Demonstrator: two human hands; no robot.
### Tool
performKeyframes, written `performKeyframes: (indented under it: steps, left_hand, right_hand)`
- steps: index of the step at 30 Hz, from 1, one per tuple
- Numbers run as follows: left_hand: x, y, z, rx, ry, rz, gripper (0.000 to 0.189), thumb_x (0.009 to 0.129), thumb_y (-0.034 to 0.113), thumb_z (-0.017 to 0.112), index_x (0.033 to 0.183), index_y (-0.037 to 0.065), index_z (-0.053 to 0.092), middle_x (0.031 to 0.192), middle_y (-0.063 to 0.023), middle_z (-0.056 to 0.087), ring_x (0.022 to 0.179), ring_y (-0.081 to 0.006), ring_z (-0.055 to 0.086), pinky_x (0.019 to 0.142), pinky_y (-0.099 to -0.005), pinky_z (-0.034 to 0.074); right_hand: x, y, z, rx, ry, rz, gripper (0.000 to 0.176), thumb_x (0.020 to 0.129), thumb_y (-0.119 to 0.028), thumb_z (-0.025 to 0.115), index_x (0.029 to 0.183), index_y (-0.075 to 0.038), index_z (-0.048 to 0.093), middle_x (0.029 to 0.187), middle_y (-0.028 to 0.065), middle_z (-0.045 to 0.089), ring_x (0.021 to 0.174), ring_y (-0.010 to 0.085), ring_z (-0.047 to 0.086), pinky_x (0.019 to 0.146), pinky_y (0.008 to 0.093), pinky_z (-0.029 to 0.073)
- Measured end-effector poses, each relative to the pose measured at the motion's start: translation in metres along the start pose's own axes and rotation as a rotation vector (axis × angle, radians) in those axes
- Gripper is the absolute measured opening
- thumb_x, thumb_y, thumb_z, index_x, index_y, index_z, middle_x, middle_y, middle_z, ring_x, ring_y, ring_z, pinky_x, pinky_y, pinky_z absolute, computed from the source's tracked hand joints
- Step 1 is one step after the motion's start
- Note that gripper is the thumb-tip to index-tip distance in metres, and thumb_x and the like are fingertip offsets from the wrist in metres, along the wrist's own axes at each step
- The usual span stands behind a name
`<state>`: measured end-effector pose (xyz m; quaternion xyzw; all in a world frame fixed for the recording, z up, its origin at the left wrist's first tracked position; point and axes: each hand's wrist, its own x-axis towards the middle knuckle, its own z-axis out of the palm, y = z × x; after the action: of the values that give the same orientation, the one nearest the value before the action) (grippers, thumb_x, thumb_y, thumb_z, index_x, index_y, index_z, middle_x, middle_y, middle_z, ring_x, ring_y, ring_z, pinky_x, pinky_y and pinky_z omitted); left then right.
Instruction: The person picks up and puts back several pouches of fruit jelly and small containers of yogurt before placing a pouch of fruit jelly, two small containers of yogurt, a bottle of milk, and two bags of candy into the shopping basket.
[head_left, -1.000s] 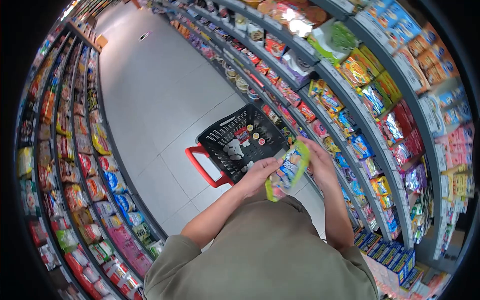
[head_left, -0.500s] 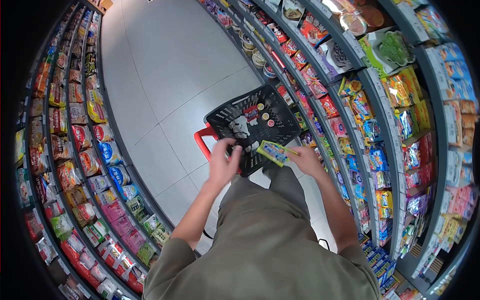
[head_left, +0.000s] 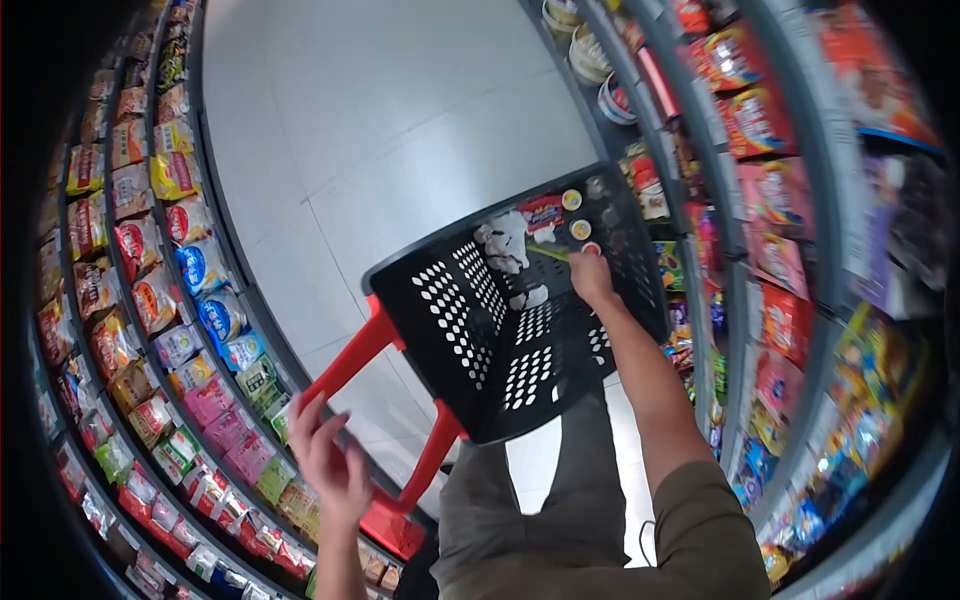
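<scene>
A black shopping basket with a red handle stands tilted in front of my legs. My right hand reaches down inside it, closed on one end of a flat yellow-green snack packet, seen nearly edge-on. Around that packet lie a red packet, white crumpled-looking items and several small round tubs, one a yellow-topped tub. Beside the red handle, my left hand is raised with its fingers apart and nothing in them.
Shelves of bagged snacks line the left side. On the right, close by, more shelves carry candy packets, with round tubs farther up. Pale tiled floor runs between them.
My right hand has carried the yellow-green packet down into the basket. My left hand has moved left and lower, away from the basket's rim. The basket appears larger and nearer.
</scene>
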<state>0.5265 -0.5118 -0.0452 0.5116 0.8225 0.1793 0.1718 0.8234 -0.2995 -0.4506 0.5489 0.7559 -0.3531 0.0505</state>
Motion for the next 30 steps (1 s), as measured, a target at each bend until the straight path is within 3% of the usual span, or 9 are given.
performKeyframes:
  steps: [8,11,13,16,17,18,22,23,30]
  left_hand:
    - [-0.013,-0.012,0.000,0.274,-0.106,-0.108,0.031,0.093,0.019,0.051,0.115,-0.002,0.054,0.142,-0.0263,0.047,0.144,-0.0478,0.027,0.117,-0.0602,0.019]
    - [-0.015,-0.009,0.010,0.177,0.006,-0.136,0.053,0.094,0.025,0.054,0.135,-0.006,0.040,0.147,-0.0259,0.040,0.144,-0.0439,0.029,0.118,-0.0563,0.022]
    - [-0.007,-0.002,0.017,0.011,0.093,-0.209,0.076,0.096,0.030,0.058,0.148,-0.009,0.017,0.152,-0.0268,0.029,0.138,-0.0390,0.038,0.116,-0.0503,0.029]
    - [-0.017,0.000,0.014,-0.245,0.210,-0.370,0.068,0.096,0.015,0.057,0.149,-0.006,0.021,0.149,-0.0222,0.033,0.136,-0.0312,0.040,0.110,-0.0453,0.039]
    - [-0.028,-0.009,0.013,-0.354,0.227,-0.449,0.061,0.096,0.009,0.056,0.147,-0.003,0.025,0.143,-0.0180,0.039,0.127,-0.0255,0.049,0.104,-0.0419,0.045]
    - [-0.029,-0.006,0.016,-0.531,0.263,-0.560,0.047,0.101,0.026,0.057,0.136,-0.002,0.041,0.115,-0.0151,0.059,0.099,-0.0236,0.065,0.082,-0.0365,0.055]
    - [-0.026,0.010,0.000,-1.078,-0.017,-0.983,0.037,0.102,0.040,0.054,0.089,0.007,0.051,0.058,-0.0018,0.045,0.046,-0.0161,0.048,0.045,-0.0299,0.042]
    - [-0.028,0.003,0.004,-1.118,-0.031,-0.980,0.040,0.100,0.041,0.056,0.075,0.012,0.044,0.054,0.0024,0.034,0.043,-0.0111,0.038,0.041,-0.0274,0.033]
    - [-0.008,-0.011,0.016,-1.250,-0.100,-0.791,0.043,0.098,0.036,0.059,0.067,0.017,0.037,0.050,0.0071,0.028,0.038,-0.0078,0.027,0.038,-0.0267,0.023]
  right_hand:
    - [0.111,0.058,0.120,-0.040,-0.138,-0.084,0.031,0.089,-0.007,0.052,0.108,-0.015,0.075,0.101,0.0195,0.069,0.097,0.0386,0.066,0.088,0.0461,0.052]
    - [0.129,0.072,0.140,0.170,0.303,-0.084,0.026,0.089,-0.011,0.057,0.110,-0.013,0.073,0.101,0.0192,0.069,0.098,0.0380,0.067,0.088,0.0446,0.053]
    - [0.109,0.039,0.093,0.166,0.292,0.059,0.026,0.087,-0.008,0.057,0.108,-0.008,0.071,0.103,0.0200,0.069,0.097,0.0391,0.067,0.088,0.0462,0.053]
    - [0.057,-0.004,0.016,0.245,0.236,0.171,0.024,0.086,-0.007,0.057,0.106,-0.002,0.070,0.103,0.0215,0.069,0.094,0.0412,0.066,0.084,0.0487,0.052]
    - [0.031,-0.017,-0.015,0.229,0.205,0.134,0.022,0.084,-0.007,0.058,0.103,-0.003,0.069,0.100,0.0213,0.068,0.093,0.0416,0.066,0.081,0.0488,0.053]
    - [0.004,-0.021,-0.034,0.285,0.274,0.060,0.020,0.083,-0.008,0.060,0.100,-0.003,0.069,0.098,0.0205,0.069,0.092,0.0406,0.066,0.079,0.0483,0.054]
    - [-0.109,-0.031,-0.106,0.271,0.443,0.023,0.011,0.085,-0.011,0.062,0.089,-0.004,0.070,0.096,0.0185,0.068,0.089,0.0381,0.066,0.077,0.0451,0.054]
    - [-0.141,-0.040,-0.129,0.284,0.433,0.075,0.011,0.086,-0.012,0.063,0.089,-0.004,0.070,0.095,0.0178,0.069,0.088,0.0371,0.067,0.078,0.0443,0.055]
    - [-0.323,-0.054,-0.168,0.227,0.406,0.282,0.022,0.087,-0.024,0.058,0.091,-0.008,0.073,0.095,0.0161,0.071,0.092,0.0372,0.066,0.081,0.0480,0.053]
